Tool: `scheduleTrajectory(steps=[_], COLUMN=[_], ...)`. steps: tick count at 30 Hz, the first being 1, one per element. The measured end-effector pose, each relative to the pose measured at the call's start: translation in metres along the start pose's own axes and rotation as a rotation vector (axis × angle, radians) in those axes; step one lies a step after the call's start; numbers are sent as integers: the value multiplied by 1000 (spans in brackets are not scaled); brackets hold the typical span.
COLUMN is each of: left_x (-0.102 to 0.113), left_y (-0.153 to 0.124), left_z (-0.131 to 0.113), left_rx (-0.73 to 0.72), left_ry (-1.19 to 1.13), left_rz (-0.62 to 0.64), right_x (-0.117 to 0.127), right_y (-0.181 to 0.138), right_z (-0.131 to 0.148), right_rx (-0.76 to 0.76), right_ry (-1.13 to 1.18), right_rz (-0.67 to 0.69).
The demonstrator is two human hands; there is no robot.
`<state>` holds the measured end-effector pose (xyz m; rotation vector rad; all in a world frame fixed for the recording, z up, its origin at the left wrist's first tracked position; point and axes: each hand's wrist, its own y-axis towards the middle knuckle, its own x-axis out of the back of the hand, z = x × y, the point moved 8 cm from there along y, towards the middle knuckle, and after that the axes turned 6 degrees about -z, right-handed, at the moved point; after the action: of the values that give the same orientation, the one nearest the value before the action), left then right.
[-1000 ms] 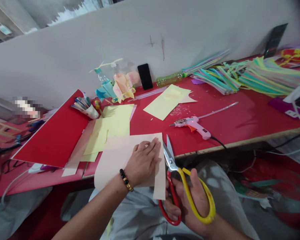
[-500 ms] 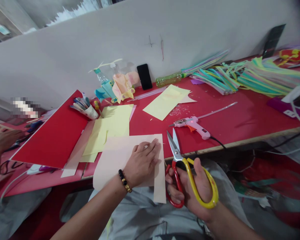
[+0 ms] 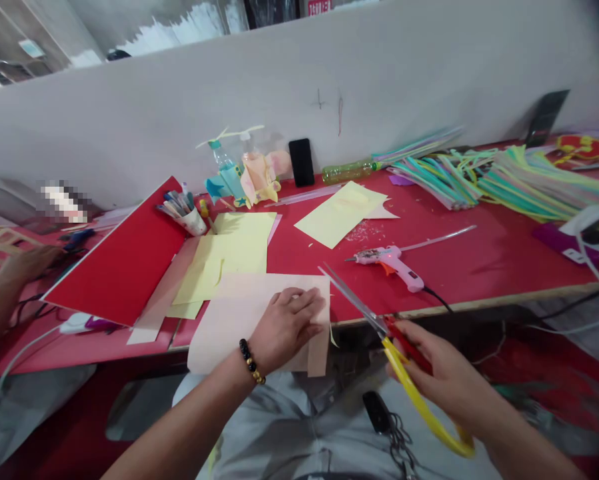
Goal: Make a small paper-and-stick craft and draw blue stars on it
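Pale pink paper point(image 3: 234, 307) lies over the front edge of the red table, partly hanging down. My left hand point(image 3: 294, 320) rests flat on its right part, fingers stretched out and pressing a narrow paper strip point(image 3: 319, 357) against it. My right hand point(image 3: 429, 360) grips scissors point(image 3: 359, 303) with one red and one yellow handle. Their blades point up and left, close to the paper's upper right corner; how far they are apart is hard to tell. A thin pale sliver point(image 3: 334, 333) dangles beside the paper's right edge.
A pink glue gun point(image 3: 392, 260) with its cord lies right of the paper. Yellow sheets point(image 3: 219, 257), a red board point(image 3: 124, 260) and a pen cup point(image 3: 192, 222) stand left. Behind are a phone point(image 3: 302, 162), a green bottle point(image 3: 346, 171) and colourful strips point(image 3: 439, 177). Another person's hand point(image 3: 32, 261) is far left.
My right hand has turned over and moved right with the scissors, whose blades now slant left towards the paper's corner. My left hand stays on the paper. The view has shifted slightly.
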<state>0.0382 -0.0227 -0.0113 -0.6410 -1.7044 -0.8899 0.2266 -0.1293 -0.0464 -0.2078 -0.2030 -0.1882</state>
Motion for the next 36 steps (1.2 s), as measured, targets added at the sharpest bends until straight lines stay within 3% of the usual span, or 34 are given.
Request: scheduleTrajectory(steps=[3,9,17,24,28,31,33,34,36], left_x=[5,20,33,35,38,39,40,40,39], left_y=[-5,-19,-36,-37,-35,-34,-33,-32,-29], left_z=[5,24,36,40,44,49,52,53,54], left_rx=[18,70,71,89,138,206,253,271,296], left_ry=[-41,-144,-309,-412,-487,-549,-570,-569,-552], left_rz=[-34,-99,-140,-206,-216,-217,-221,-218,-198], right_x=[6,-24,-94,-167,-170,-155,-148,-147,-141], right_y=[16,59,153,213,209,176,144,128,106], right_z=[31,74,129,141,154,159,151,146,132], right_rx=[146,316,317,431,543,637,669,649,581], right_ry=[-236,-611,-861,-948,-874,-756,-653,-474,-259], right_rz=[-98,-163,-7,84,64,87,215,341,417])
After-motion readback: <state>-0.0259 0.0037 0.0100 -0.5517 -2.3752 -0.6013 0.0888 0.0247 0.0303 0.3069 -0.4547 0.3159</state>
